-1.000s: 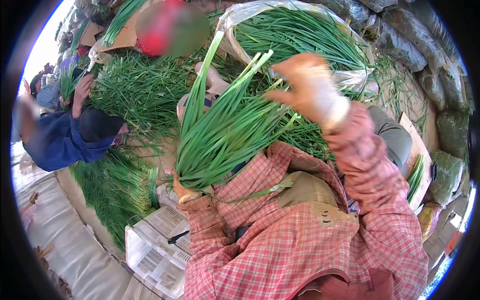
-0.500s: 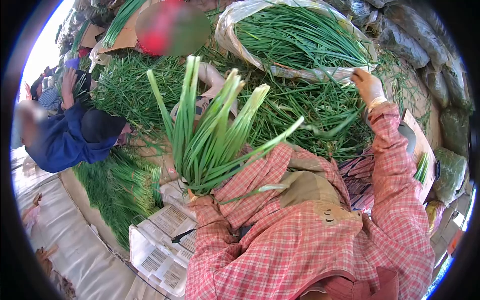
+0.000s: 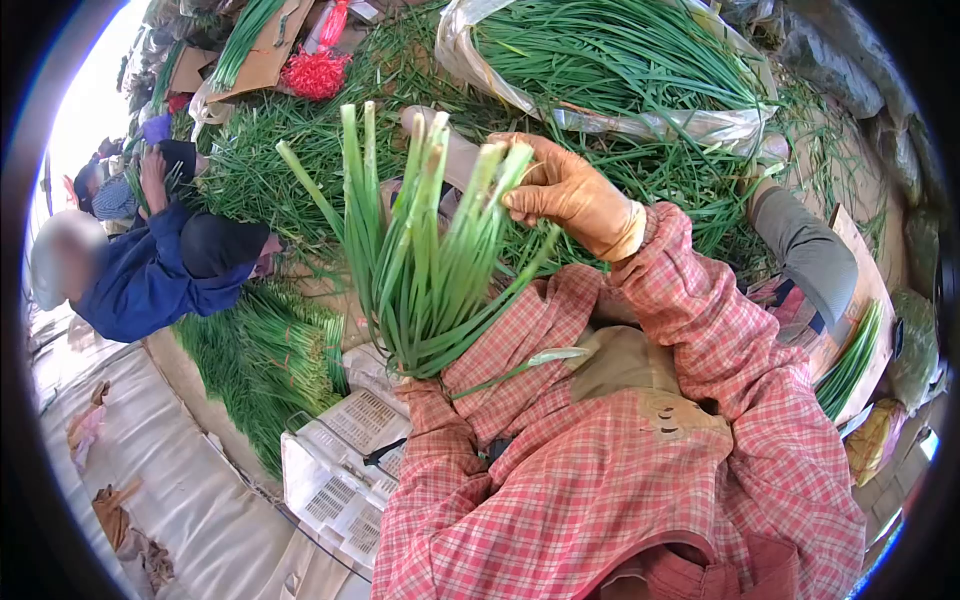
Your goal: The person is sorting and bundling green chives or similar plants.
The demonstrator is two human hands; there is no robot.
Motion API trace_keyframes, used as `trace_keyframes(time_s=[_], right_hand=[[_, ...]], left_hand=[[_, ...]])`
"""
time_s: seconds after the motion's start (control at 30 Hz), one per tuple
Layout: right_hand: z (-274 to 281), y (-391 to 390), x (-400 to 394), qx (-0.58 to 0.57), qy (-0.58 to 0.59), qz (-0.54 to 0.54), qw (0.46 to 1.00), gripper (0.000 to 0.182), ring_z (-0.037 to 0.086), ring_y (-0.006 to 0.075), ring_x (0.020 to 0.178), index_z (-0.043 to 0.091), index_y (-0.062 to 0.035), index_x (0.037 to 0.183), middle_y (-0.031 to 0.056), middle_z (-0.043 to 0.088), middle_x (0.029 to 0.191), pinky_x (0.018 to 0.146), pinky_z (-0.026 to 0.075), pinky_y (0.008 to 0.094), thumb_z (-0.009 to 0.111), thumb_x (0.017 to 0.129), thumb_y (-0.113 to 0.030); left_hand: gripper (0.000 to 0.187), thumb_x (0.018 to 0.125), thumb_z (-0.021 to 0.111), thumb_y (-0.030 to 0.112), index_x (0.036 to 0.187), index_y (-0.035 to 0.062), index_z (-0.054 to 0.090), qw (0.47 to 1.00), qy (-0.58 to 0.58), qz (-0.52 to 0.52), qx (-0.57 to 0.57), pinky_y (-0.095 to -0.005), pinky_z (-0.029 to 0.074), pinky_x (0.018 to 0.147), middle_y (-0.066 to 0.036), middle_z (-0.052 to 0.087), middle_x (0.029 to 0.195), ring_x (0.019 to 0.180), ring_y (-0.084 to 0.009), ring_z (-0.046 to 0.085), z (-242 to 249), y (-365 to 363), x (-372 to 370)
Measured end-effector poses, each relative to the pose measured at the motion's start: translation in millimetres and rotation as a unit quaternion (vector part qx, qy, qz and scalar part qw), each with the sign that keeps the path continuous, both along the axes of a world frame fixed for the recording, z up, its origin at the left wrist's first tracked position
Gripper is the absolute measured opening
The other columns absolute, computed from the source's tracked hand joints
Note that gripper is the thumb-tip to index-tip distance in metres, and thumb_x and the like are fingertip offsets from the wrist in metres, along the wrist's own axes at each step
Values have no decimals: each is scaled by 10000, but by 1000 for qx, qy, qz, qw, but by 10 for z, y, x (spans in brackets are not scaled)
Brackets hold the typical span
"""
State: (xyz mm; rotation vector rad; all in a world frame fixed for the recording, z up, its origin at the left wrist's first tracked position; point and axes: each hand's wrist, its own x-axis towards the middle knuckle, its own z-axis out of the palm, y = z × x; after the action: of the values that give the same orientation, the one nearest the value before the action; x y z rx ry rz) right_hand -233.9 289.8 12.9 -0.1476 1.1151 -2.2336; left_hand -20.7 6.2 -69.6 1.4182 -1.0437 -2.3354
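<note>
A bunch of long green stalks with pale ends [image 3: 420,250] stands upright in front of my plaid sleeves. My left hand [image 3: 415,385] is wrapped round its lower part, mostly hidden by the leaves and cuff. At the bunch's upper right, my right hand [image 3: 575,195], in a tan glove, pinches a pale stalk end between thumb and fingers. Beyond it, a clear plastic sheet [image 3: 700,125] surrounds a large heap of green stalks [image 3: 610,55].
Loose green stalks [image 3: 270,165] cover the ground ahead. A person in blue [image 3: 150,270] sits at the left. Tied bundles [image 3: 260,350] lie near a printed white sack [image 3: 340,465]. Red string [image 3: 315,75] is at the top. Cardboard with stalks [image 3: 860,350] stands at the right.
My right hand has let go of the plastic sheet's edge and come left to the bunch, where it grips a stalk end. My left hand still holds the bunch.
</note>
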Motion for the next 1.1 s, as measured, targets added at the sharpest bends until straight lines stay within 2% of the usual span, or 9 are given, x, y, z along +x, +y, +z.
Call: trace_keyframes(time_s=[0.07,0.17,0.37,0.53,0.67,0.9,1.0,1.03,1.1], right_hand=[[-54,-46,81,-13,-58,-10,998,583,547,106,620,336,-25,1232,45,585,795,517,428,212,649,742,-70],[-138,-146,175,27,-97,56,993,300,543,85,608,514,-21,1036,30,587,776,499,412,196,612,792,-164],[-36,-90,222,103,21,87,991,239,537,78,611,551,-41,964,8,580,774,506,408,204,587,812,-221],[51,-3,252,64,36,145,987,246,538,83,641,552,-48,1015,11,571,766,508,411,211,583,806,-174],[49,-12,274,208,46,143,967,229,504,55,664,551,-49,1038,8,595,807,500,387,169,557,831,-147],[229,958,102,-25,-131,-44,990,143,331,41,446,492,-63,799,-28,426,603,420,271,177,544,804,-197],[172,1827,-45,-118,36,-124,985,212,279,35,390,472,-59,795,-38,358,562,389,244,184,526,833,-260],[213,2074,-5,-100,30,-178,978,239,267,37,371,478,-66,802,-35,404,582,385,239,180,557,808,-292],[152,2475,8,352,80,-85,929,304,440,109,446,512,-52,920,42,524,686,447,371,220,612,756,-288]], left_hand=[[290,884,367,278,993,58,521,1000,-1,-3,-3,-455,446,820,-145,563,1032,945,-307,541,6,7,-28],[290,884,368,276,997,56,521,1000,3,-6,-10,-455,448,819,-146,563,1034,945,-308,542,26,-23,-70],[292,882,371,272,1006,53,520,1000,7,-13,-18,-454,450,818,-148,562,1037,944,-308,544,13,-83,-192],[294,881,373,268,1013,49,520,1000,8,-11,-23,-454,451,817,-150,561,1040,944,-308,545,39,-86,-205],[296,880,375,266,1018,47,519,1000,6,-7,-29,-454,453,816,-152,560,1043,944,-308,546,59,-91,-172],[300,879,378,261,1028,42,518,999,-3,18,-31,-454,455,815,-155,559,1047,943,-309,548,70,-59,105],[301,878,379,259,1032,40,518,999,-10,25,-28,-454,456,815,-156,559,1049,943,-309,549,73,-49,228],[302,878,380,258,1034,40,518,999,-10,26,-29,-453,457,814,-156,559,1049,943,-309,549,70,-53,242],[303,877,381,257,1036,38,517,999,-10,27,-31,-453,457,814,-157,558,1051,943,-309,549,68,-47,265]])
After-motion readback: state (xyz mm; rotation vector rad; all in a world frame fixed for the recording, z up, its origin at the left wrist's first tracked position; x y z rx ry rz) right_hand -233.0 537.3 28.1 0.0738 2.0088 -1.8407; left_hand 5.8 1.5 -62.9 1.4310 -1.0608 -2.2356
